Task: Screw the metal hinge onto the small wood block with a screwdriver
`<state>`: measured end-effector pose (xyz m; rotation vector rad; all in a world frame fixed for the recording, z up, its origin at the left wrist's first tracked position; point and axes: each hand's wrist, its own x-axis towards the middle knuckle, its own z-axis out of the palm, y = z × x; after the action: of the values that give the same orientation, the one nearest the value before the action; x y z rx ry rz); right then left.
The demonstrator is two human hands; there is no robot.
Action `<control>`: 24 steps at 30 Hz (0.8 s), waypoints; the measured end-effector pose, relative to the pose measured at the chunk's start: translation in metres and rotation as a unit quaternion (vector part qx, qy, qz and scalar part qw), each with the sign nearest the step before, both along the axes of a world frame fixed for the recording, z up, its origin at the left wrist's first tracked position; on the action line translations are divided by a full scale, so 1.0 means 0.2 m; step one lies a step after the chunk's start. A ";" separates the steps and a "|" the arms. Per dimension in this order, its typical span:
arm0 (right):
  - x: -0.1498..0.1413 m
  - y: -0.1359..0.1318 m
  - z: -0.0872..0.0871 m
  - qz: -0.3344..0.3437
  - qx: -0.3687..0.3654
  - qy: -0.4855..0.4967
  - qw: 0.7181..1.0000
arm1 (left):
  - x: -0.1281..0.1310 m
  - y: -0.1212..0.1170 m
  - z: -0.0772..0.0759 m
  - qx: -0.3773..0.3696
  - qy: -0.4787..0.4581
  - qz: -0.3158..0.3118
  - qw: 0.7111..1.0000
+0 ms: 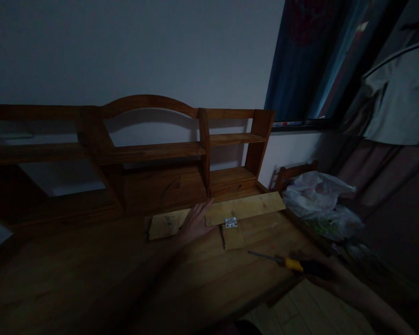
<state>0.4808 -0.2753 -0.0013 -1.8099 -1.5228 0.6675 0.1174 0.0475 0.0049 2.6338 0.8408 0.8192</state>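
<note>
My left hand (196,223) rests on a long light wooden board (246,208), fingers stretched out and pointing away from me. A metal hinge (231,222) joins this board's near edge to a small square wood piece (233,237). Left of the hand lies another stretch of light wood (167,224); the hand hides whether the two are one board. My right hand (326,272) is wrapped round the handle of a screwdriver (293,264) with yellow on it. Its shaft points left, toward the small wood piece, and the tip is apart from the hinge.
All of this lies on a wooden desk (195,284). Behind it stands a wooden shelf unit (153,151) against the wall. Plastic bags (321,200) sit by a chair (282,177) at the right. A white shirt (401,102) hangs near the dark window (310,70).
</note>
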 end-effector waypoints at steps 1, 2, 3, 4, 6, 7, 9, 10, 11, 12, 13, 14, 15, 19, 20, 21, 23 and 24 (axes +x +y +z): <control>0.00 -0.03 -0.01 -0.010 0.006 -0.016 1.000 | 0.06 0.00 0.00 0.000 -0.007 -0.011 1.000; 0.00 -0.05 -0.02 -0.022 0.010 -0.034 0.999 | 0.11 0.01 0.00 0.001 -0.015 -0.018 1.000; 0.00 -0.07 -0.02 -0.035 0.012 -0.051 0.998 | 0.17 0.02 0.00 0.003 -0.021 -0.023 1.000; -0.01 -0.08 -0.02 -0.046 0.012 -0.063 0.997 | 0.22 0.03 0.00 0.005 -0.026 -0.025 0.999; -0.02 -0.10 -0.01 -0.068 0.010 -0.077 0.995 | 0.32 0.04 -0.01 0.010 -0.030 -0.024 0.999; -0.02 -0.10 -0.01 -0.079 0.012 -0.083 0.993 | 0.37 0.05 -0.01 0.012 -0.031 -0.022 0.999; 0.00 -0.11 -0.01 -0.096 0.017 -0.096 0.991 | 0.46 0.06 -0.02 0.013 -0.033 -0.016 0.999; 0.01 -0.11 -0.01 -0.105 0.019 -0.106 0.989 | 0.50 0.07 -0.03 0.012 -0.034 -0.011 0.999; 0.03 -0.12 -0.02 -0.115 0.021 -0.118 0.986 | 0.53 0.07 -0.03 0.010 -0.034 -0.007 0.999; 0.05 -0.12 -0.02 -0.124 0.021 -0.130 0.984 | 0.55 0.08 -0.04 0.008 -0.033 -0.003 0.999; 0.07 -0.12 -0.03 -0.132 0.021 -0.144 0.981 | 0.58 0.09 -0.05 0.005 -0.031 0.000 1.000; 0.09 -0.12 -0.03 -0.141 0.023 -0.159 0.977 | 0.59 0.09 -0.05 0.004 -0.028 0.002 1.000; 0.11 -0.11 -0.04 -0.152 0.029 -0.178 0.972 | 0.61 0.10 -0.06 0.002 -0.025 0.003 1.000; 0.12 -0.05 -0.06 -0.216 0.067 -0.260 0.939 | 0.66 0.11 -0.08 -0.001 -0.019 0.009 1.000; 0.11 -0.03 -0.06 -0.230 0.073 -0.277 0.930 | 0.67 0.11 -0.09 -0.002 -0.019 0.010 1.000; 0.10 0.00 -0.06 -0.239 0.076 -0.292 0.923 | 0.69 0.12 -0.10 -0.004 -0.018 0.012 1.000; 0.08 0.06 -0.07 -0.253 0.068 -0.315 0.912 | 0.72 0.13 -0.11 -0.013 -0.016 0.018 1.000; 0.07 0.09 -0.07 -0.259 0.058 -0.324 0.908 | 0.73 0.13 -0.12 -0.020 -0.015 0.020 0.999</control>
<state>0.4946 -0.2578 -0.0157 -2.3325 -1.3101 -0.3120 0.2642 0.0738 -0.0193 2.5716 0.8944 0.8412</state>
